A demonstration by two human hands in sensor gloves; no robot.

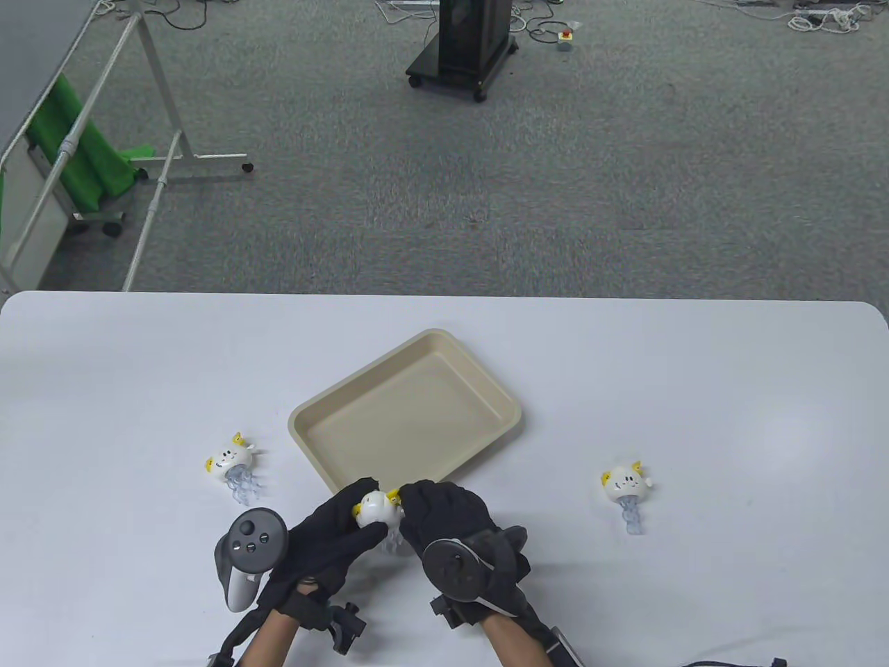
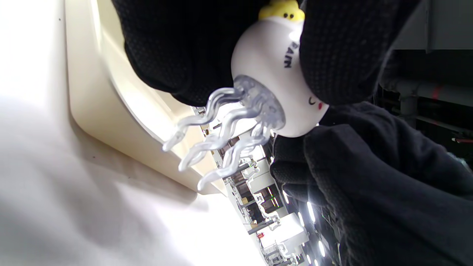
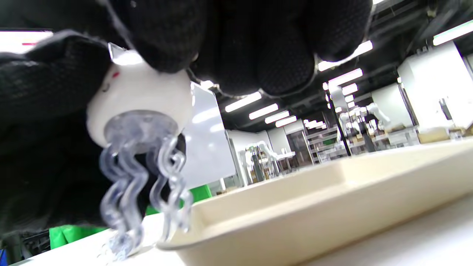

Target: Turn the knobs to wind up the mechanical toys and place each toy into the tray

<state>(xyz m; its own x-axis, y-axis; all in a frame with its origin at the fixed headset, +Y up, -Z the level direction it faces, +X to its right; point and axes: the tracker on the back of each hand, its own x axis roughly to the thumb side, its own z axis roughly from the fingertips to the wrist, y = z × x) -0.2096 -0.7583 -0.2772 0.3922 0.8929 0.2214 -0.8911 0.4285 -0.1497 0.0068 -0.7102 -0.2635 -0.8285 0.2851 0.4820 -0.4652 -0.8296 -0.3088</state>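
Black-gloved left hand (image 1: 326, 538) and right hand (image 1: 444, 517) both grip one white toy (image 1: 377, 509) just before the beige tray (image 1: 410, 417); two other toys (image 1: 233, 462) (image 1: 625, 486) flank it; wrist views alone show wavy translucent tentacles (image 2: 221, 133) (image 3: 140, 184).

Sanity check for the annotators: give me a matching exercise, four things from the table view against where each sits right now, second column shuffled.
Things:
1. held toy
2. left toy
3. right toy
4. tray

Places:
A. on the table, right of the tray
B. table centre, nothing in it
C. between both hands, just in front of the tray's near corner
D. on the table, left of the tray

Pairs: 1-C, 2-D, 3-A, 4-B
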